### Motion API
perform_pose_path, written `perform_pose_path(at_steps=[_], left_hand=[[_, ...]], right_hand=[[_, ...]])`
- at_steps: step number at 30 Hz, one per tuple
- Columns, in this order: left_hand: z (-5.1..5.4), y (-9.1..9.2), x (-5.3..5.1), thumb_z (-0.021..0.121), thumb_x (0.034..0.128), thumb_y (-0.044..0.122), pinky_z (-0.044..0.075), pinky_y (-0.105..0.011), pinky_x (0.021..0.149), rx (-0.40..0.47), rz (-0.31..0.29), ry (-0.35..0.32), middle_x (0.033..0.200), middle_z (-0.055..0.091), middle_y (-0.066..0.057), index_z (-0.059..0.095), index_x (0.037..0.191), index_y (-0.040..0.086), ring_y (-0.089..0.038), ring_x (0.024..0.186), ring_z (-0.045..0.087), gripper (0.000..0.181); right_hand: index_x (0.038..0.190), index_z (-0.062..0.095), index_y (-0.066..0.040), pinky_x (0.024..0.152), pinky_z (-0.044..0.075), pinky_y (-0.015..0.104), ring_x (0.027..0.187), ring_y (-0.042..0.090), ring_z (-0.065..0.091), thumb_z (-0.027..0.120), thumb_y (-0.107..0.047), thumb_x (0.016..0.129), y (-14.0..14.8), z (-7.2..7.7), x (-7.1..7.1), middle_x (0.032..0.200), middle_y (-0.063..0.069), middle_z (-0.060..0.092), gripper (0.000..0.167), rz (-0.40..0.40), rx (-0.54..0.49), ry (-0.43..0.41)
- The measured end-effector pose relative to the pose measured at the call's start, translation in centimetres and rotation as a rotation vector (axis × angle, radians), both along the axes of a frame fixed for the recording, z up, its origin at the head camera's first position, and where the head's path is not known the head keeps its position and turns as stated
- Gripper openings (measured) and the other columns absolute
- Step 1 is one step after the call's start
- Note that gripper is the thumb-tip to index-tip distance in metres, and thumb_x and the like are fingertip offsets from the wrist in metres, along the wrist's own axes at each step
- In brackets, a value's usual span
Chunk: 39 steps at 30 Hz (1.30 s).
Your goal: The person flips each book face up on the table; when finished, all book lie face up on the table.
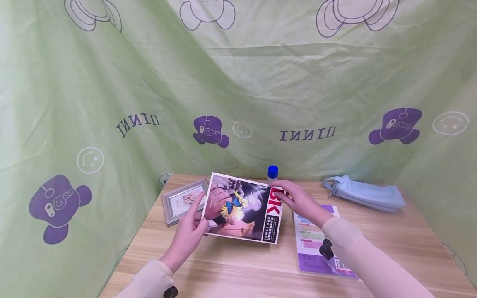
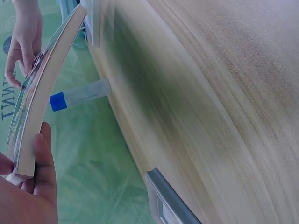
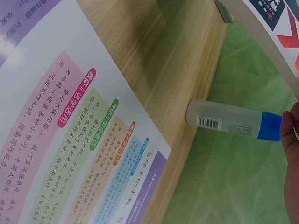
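Observation:
A thick book with a butterfly picture and red letters on its cover (image 1: pixel 238 209) is held tilted above the table. My left hand (image 1: pixel 188 236) grips its left edge, thumb on the cover; in the left wrist view the left hand (image 2: pixel 39 186) has fingers behind the slightly bent book (image 2: pixel 49 88). At the upper right corner, my right hand (image 1: pixel 299 200) lies over the cover with loosely bent fingers. The left wrist view shows those right-hand fingers (image 2: pixel 25 51) against or just above the cover; contact is unclear. Part of the right hand (image 3: pixel 292 158) shows in the right wrist view.
A grey picture frame (image 1: pixel 169 209) lies at the left, partly behind the book. Behind it stands a clear bottle with a blue cap (image 1: pixel 273 171). A purple and white book (image 1: pixel 309 260) lies under my right forearm. A light blue pouch (image 1: pixel 367 194) is at the back right.

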<state>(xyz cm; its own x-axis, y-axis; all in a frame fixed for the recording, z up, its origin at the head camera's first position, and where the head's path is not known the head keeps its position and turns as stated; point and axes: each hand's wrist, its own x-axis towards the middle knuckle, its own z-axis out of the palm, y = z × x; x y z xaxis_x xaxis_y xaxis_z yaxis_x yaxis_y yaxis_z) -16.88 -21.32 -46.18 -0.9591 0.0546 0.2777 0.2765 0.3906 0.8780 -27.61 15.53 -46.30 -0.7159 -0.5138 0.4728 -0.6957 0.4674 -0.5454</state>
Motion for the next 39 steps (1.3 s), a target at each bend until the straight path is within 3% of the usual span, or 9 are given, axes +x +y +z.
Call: perform_pose_path(at_steps=[4, 7, 11, 14, 19, 24, 28, 34, 39], left_hand=[[0.2, 0.1, 0.2, 0.052, 0.0905, -0.011, 0.061, -0.040, 0.056, 0.018, -0.015, -0.023, 0.093, 0.075, -0.009, 0.035, 0.163, 0.038, -0.021, 0.061, 0.068, 0.089], [0.2, 0.1, 0.2, 0.054, 0.0916, -0.009, 0.060, -0.035, 0.056, 0.006, -0.014, -0.023, 0.086, 0.072, -0.008, 0.038, 0.161, 0.040, -0.021, 0.060, 0.065, 0.087], [-0.2, 0.0, 0.2, 0.054, 0.0926, -0.010, 0.061, -0.036, 0.056, 0.007, -0.017, -0.014, 0.112, 0.073, -0.017, 0.046, 0.158, 0.035, -0.020, 0.065, 0.067, 0.080], [-0.4, -0.1, 0.1, 0.053, 0.0927, -0.010, 0.061, -0.038, 0.056, 0.019, -0.020, -0.021, 0.136, 0.064, -0.017, 0.051, 0.156, 0.032, -0.018, 0.069, 0.068, 0.076], [-0.7, -0.1, 0.1, 0.053, 0.0924, -0.010, 0.061, -0.041, 0.056, 0.028, 0.003, -0.065, 0.138, 0.063, -0.018, 0.055, 0.154, 0.030, -0.018, 0.065, 0.063, 0.073], [-0.7, 0.1, 0.1, 0.053, 0.0923, -0.007, 0.061, -0.044, 0.057, 0.019, 0.036, -0.098, 0.133, 0.065, -0.018, 0.058, 0.151, 0.027, -0.015, 0.057, 0.053, 0.068], [-0.8, 0.1, 0.1, 0.053, 0.0927, -0.006, 0.061, -0.042, 0.056, 0.039, 0.046, -0.126, 0.129, 0.067, -0.019, 0.059, 0.150, 0.026, -0.016, 0.058, 0.053, 0.066], [-1.1, 0.1, 0.0, 0.052, 0.0941, -0.006, 0.061, -0.044, 0.056, 0.058, 0.038, -0.155, 0.092, 0.070, -0.012, 0.057, 0.152, 0.025, -0.018, 0.059, 0.056, 0.066], [-1.3, 0.0, -0.1, 0.055, 0.0957, -0.003, 0.061, -0.046, 0.057, 0.032, 0.035, -0.162, 0.080, 0.065, -0.009, 0.056, 0.153, 0.024, -0.018, 0.060, 0.057, 0.064]], right_hand=[[0.139, 0.064, -0.021, 0.100, 0.055, 0.044, 0.121, 0.019, 0.063, 0.067, -0.008, 0.102, 0.1, -0.1, 0.0, 0.136, -0.002, 0.066, 0.039, 0.010, 0.007, 0.009], [0.140, 0.064, -0.021, 0.103, 0.053, 0.045, 0.124, 0.021, 0.063, 0.067, -0.008, 0.102, 0.1, -0.2, 0.0, 0.137, -0.002, 0.066, 0.040, 0.021, 0.015, 0.021], [0.141, 0.064, -0.022, 0.107, 0.050, 0.047, 0.127, 0.023, 0.061, 0.067, -0.009, 0.102, 0.1, -0.2, 0.0, 0.137, -0.001, 0.066, 0.041, 0.024, 0.031, 0.027], [0.140, 0.065, -0.024, 0.107, 0.050, 0.048, 0.127, 0.023, 0.061, 0.067, -0.011, 0.103, 0.0, -0.2, 0.1, 0.136, -0.002, 0.066, 0.040, 0.016, 0.042, 0.013], [0.140, 0.067, -0.027, 0.105, 0.052, 0.048, 0.125, 0.022, 0.063, 0.067, -0.012, 0.103, -0.1, -0.2, 0.1, 0.134, -0.003, 0.067, 0.039, 0.013, 0.061, -0.009], [0.140, 0.068, -0.028, 0.097, 0.056, 0.044, 0.115, 0.017, 0.066, 0.068, -0.012, 0.102, -0.1, -0.3, 0.1, 0.126, -0.005, 0.068, 0.041, 0.018, 0.081, -0.005], [0.141, 0.068, -0.025, 0.089, 0.058, 0.039, 0.103, 0.012, 0.066, 0.069, -0.009, 0.101, -0.2, -0.4, 0.0, 0.116, -0.006, 0.068, 0.044, 0.033, 0.094, 0.015], [0.143, 0.067, -0.023, 0.083, 0.058, 0.038, 0.095, 0.012, 0.063, 0.069, -0.007, 0.100, -0.4, -0.6, 0.0, 0.112, -0.004, 0.067, 0.046, 0.052, 0.107, 0.015], [0.141, 0.068, -0.022, 0.080, 0.057, 0.035, 0.090, 0.011, 0.061, 0.070, -0.003, 0.098, -0.7, -0.8, -0.2, 0.107, -0.003, 0.067, 0.047, 0.045, 0.119, -0.007]])
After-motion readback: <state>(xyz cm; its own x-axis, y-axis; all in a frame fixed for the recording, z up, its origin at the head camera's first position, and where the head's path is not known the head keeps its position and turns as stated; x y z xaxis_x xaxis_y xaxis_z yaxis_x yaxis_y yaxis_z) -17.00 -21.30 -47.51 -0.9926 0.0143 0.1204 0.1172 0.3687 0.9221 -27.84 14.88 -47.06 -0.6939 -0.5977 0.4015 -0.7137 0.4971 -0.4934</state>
